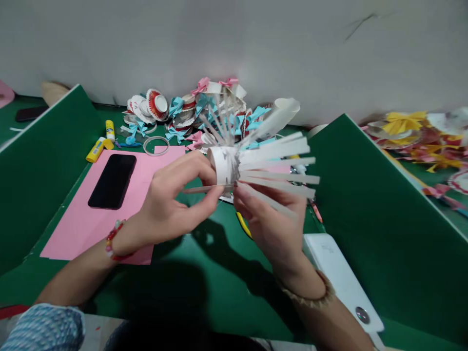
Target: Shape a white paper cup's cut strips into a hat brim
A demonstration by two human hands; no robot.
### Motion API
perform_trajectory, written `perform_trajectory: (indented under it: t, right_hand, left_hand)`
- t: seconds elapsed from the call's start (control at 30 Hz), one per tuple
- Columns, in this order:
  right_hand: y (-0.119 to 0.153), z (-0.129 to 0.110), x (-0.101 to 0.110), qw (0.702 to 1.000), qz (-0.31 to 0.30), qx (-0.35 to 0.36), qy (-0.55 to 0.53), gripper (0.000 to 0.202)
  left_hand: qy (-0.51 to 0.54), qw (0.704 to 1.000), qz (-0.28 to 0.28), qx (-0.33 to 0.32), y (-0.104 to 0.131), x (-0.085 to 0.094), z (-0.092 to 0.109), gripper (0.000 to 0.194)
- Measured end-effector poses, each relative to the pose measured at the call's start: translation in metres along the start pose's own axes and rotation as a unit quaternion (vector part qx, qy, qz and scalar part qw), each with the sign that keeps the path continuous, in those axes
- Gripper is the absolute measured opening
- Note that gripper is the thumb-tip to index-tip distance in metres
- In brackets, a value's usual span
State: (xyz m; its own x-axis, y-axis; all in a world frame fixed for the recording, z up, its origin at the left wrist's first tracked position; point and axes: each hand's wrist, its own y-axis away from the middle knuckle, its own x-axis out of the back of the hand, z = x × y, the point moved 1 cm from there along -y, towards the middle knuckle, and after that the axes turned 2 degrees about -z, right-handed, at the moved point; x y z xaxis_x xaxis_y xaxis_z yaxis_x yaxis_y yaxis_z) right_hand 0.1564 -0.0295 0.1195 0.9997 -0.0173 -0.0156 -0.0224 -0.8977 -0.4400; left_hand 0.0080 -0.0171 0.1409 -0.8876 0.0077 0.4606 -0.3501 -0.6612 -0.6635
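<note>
Held above the green table is a white paper tube (224, 165) with many narrow strips (280, 158) fanning out from its right end. My left hand (183, 195) is closed round the tube's left part, thumb below and fingers at its open end. One strip points left between the thumb and fingers. My right hand (276, 219) pinches at the base of the strips, under the fan. Part of its fingers is hidden behind the strips.
A black phone (112, 181) lies on pink paper (73, 214) at left, with glue sticks (97, 149) and a tape ring (156, 146) behind. Paper rosettes with bows (175, 114) pile up by the wall. Green partitions (380, 234) flank the table; a white device (343, 278) lies at right.
</note>
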Motion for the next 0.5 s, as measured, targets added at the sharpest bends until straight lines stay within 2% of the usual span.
perform_trajectory:
  t: [0.07, 0.1, 0.23, 0.37, 0.5]
  right_hand:
    - [-0.005, 0.004, 0.001, 0.99, -0.056, -0.093, -0.093, 0.008]
    - [-0.008, 0.005, 0.002, 0.984, -0.077, -0.116, -0.114, 0.014]
    - [-0.01, 0.009, 0.003, 0.978, -0.09, -0.147, -0.121, 0.019]
    - [-0.008, 0.007, 0.005, 0.983, -0.117, -0.112, -0.082, 0.023]
    - [-0.01, -0.002, 0.008, 0.994, -0.104, -0.016, 0.022, 0.027]
  left_hand:
    - [0.019, 0.999, -0.034, 0.004, -0.002, 0.004, -0.002, 0.011]
    - [0.022, 0.999, -0.046, 0.003, -0.003, 0.006, -0.002, 0.011]
    - [0.009, 0.998, -0.069, -0.003, -0.004, 0.009, -0.004, 0.01]
    - [-0.022, 0.996, -0.082, -0.029, -0.003, 0.012, -0.004, 0.008]
    - [-0.057, 0.992, -0.102, -0.044, -0.003, 0.015, -0.004, 0.005]
